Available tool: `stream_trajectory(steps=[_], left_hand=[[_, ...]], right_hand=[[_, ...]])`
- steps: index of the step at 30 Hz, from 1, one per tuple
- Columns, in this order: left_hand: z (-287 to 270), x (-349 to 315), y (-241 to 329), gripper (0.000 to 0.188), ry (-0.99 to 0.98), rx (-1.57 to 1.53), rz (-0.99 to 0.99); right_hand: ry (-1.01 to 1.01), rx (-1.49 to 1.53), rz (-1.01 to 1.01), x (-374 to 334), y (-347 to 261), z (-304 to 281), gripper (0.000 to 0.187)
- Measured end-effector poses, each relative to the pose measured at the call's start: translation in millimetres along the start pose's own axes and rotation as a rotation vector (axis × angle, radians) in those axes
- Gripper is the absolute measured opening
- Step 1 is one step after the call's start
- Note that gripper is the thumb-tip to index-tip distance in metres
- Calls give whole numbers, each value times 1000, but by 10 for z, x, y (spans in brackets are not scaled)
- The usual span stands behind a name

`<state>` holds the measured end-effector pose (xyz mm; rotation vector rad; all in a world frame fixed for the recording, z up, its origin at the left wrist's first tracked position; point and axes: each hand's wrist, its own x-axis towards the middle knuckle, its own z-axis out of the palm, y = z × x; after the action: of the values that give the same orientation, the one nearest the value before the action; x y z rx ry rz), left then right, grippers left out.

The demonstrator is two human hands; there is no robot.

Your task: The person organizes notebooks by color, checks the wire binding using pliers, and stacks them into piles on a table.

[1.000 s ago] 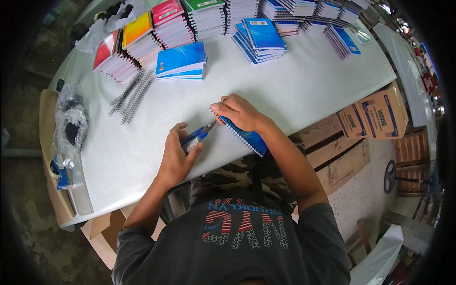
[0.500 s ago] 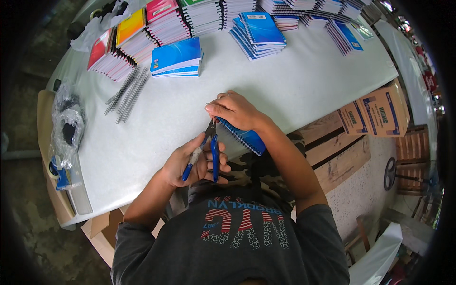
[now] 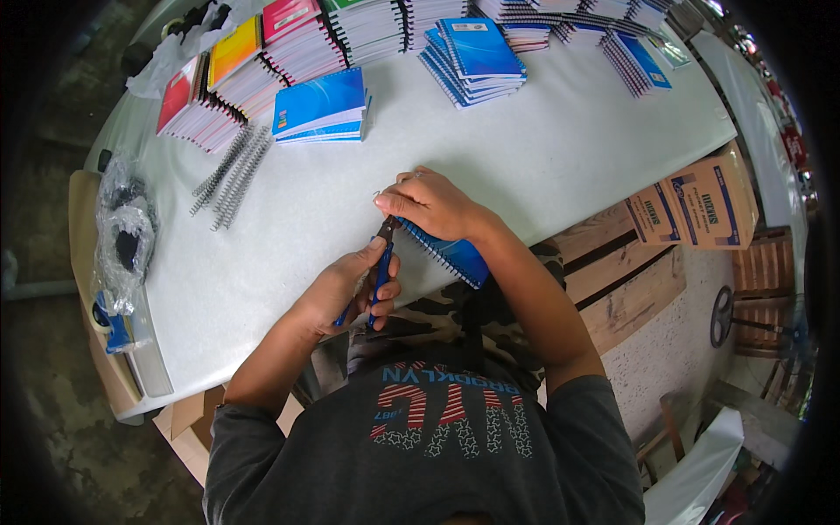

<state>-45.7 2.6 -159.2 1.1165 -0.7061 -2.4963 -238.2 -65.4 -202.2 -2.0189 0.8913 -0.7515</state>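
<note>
The white-covered desk is spreading beneath the work, its near edge slanting from lower left up to the right and passing behind the forearms. Tall piles of ring-bound notebooks are standing along the far edge; in front of them a low stack of blue notebooks is lying left of centre, with loose wire coils on its left side. Open room is stretching from these to the hands, and more to the left of the left wrist; toward the lap the near edge is limiting the room. The blue spiral-bound notebook is resting at that near edge, its long axis running from upper left to lower right, its lower end reaching out over the lap. The right hand is the nearer one, clamping its upper end, while the left hand is lying to the lower left, wrapped around the blue-handled pliers. These are pointing up and slightly right, roughly crosswise to the coiled spine, which is facing the left hand. Their tips are meeting the spine's upper end just below the right thumb; what lies between them I cannot tell. A small wire end is poking out left of that thumb.
</note>
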Motion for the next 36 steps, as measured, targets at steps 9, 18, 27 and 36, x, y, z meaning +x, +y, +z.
stream_trajectory(steps=[9, 18, 27, 36], left_hand=[[-100, 21, 45, 48, -51, 32, -13], [-141, -17, 60, 53, -82, -98, -74], [-39, -150, 386, 36, 511, 1917, 324], [-21, 211, 268, 53, 420, 1289, 1039]], right_hand=[[14, -12, 0, 1, 16, -2, 48], [-11, 92, 43, 14, 72, 8, 49], [-4, 203, 55, 10, 28, -27, 47], [-9, 278, 185, 7, -3, 12, 42]])
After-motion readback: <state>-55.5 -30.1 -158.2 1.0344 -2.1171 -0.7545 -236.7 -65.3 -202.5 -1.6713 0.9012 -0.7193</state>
